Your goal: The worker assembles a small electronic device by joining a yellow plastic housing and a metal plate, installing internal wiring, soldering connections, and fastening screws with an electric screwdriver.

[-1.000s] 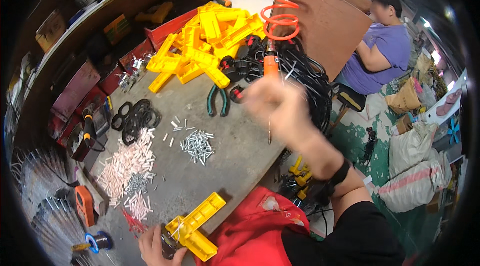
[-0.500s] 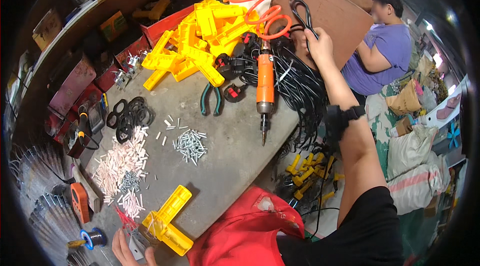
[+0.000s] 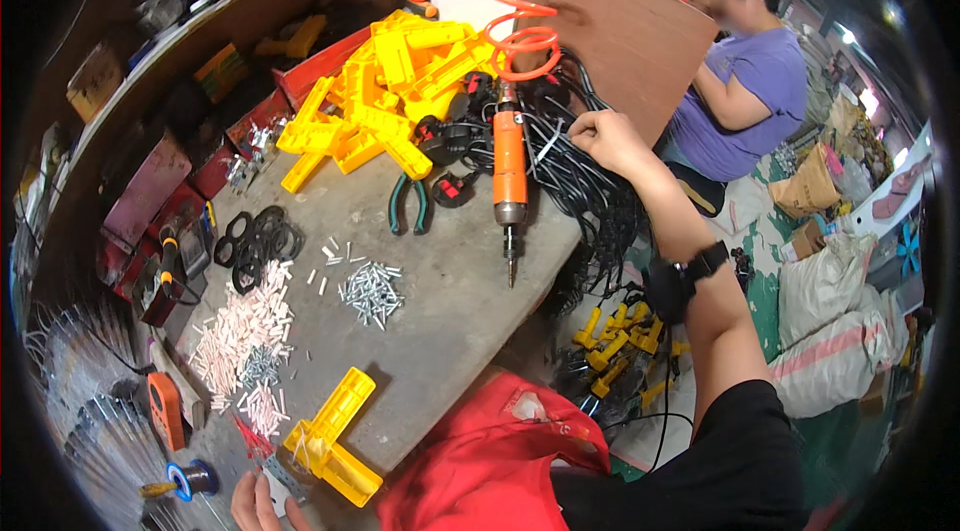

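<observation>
At the bottom edge, my left hand [image 3: 258,505] closes around a small grey-white part [image 3: 284,477] with thin red wires [image 3: 254,439] at its top; the hand is partly cut off. Beside it lies an open yellow plastic housing [image 3: 343,427] with ribbed walls. My right hand [image 3: 612,141] is over a heap of black cables [image 3: 585,171], its fingertips pinched together at the heap's upper side. Whether a cable is between them cannot be made out. An orange power screwdriver [image 3: 510,166] hangs tip down from a coiled orange hose [image 3: 525,11], left of that hand.
Yellow housings [image 3: 400,71] pile up at the back by a red bin [image 3: 320,66]. On the table lie pliers [image 3: 408,205], black rings [image 3: 258,241], screws [image 3: 370,295] and pale pink tubes [image 3: 240,331]. A solder spool [image 3: 192,480] stands at left. Another person [image 3: 750,81] is at right.
My right hand has moved left and down to the cable heap; the black cable loop raised in it earlier no longer sticks up. My left hand has barely moved.
</observation>
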The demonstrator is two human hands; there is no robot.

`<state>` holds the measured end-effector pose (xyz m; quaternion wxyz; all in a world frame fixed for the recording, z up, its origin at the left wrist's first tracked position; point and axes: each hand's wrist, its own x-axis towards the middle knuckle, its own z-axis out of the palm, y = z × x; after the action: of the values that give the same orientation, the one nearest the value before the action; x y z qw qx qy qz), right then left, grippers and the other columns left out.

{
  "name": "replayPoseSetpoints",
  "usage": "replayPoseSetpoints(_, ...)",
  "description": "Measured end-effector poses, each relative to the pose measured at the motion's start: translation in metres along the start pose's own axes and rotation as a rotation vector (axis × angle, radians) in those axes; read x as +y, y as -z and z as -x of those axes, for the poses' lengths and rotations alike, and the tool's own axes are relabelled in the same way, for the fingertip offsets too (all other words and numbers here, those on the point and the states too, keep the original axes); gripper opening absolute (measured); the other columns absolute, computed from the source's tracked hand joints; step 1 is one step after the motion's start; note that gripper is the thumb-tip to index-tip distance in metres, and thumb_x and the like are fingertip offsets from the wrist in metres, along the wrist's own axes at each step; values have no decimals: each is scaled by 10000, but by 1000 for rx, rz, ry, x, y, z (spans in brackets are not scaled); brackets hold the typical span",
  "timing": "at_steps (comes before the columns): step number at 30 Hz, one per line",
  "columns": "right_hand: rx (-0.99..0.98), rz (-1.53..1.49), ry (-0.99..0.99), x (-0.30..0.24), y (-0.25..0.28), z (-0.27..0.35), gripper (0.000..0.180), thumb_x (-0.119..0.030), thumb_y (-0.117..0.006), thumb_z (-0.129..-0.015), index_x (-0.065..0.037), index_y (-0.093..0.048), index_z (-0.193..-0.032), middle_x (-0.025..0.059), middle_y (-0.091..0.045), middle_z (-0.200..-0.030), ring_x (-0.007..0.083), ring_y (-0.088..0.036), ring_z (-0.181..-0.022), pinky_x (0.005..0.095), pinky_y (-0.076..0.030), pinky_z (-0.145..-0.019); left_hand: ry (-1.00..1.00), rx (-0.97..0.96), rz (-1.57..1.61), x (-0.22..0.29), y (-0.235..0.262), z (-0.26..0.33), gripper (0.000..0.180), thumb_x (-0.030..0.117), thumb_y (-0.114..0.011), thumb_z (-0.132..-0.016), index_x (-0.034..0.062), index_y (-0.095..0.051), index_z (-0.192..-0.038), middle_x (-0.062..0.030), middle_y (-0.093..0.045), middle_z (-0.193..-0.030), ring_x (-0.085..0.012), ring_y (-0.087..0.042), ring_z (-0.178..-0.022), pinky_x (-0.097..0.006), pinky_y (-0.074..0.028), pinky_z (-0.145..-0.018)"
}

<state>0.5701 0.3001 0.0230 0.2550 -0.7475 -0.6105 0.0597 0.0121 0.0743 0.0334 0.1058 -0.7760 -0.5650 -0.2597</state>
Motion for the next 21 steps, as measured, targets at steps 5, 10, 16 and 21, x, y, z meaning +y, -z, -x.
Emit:
replayPoseSetpoints(5, -162, -43, 122, -3, 13, -4, 194, -143, -701, -791, -60, -711, -966, 162, -701, -867, 297, -683, -830, 375, -527, -768, -51, 2, -5, 6, -4, 1, 350, 96, -633, -896, 24, -612, -1238, -156, -615, -1191, -320, -585, -1076, -394, -476, -912)
replayPoseSetpoints(10, -144, 136, 288, -1, 2, -13, 160, -183, -664, -827, -49, -693, -910, 192, -678, -852, 374, -656, -848, 433, -518, -765, -94, -18, 19, 24, -6, -15, 302, 78, -607, -909, 28, -630, -1206, -153, -631, -1170, -314, -609, -1049, -384, -496, -873)
replayPoseSetpoints(16, -87, -470, 43, 26, -22, -13, 141, -150, -554, -905, -30, -625, -890, 72, -610, -666, 161, -602, -637, 323, -469, -592, -198, -22, 41, 49, -7, -48, 246, 28, -626, -881, 11, -653, -1124, -159, -657, -1087, -329, -627, -988, -396, -507, -837)
replayPoseSetpoints(21, 63, -1397, 154, -4, 37, -22, 174, -212, -480, -996, -95, -549, -887, -26, -476, -685, 88, -486, -632, 233, -354, -562, -374, -295, 144, 96, -5, -96, 345, -19, -655, -794, 33, -645, -1135, -135, -628, -1128, -333, -614, -995, -403, -496, -838)
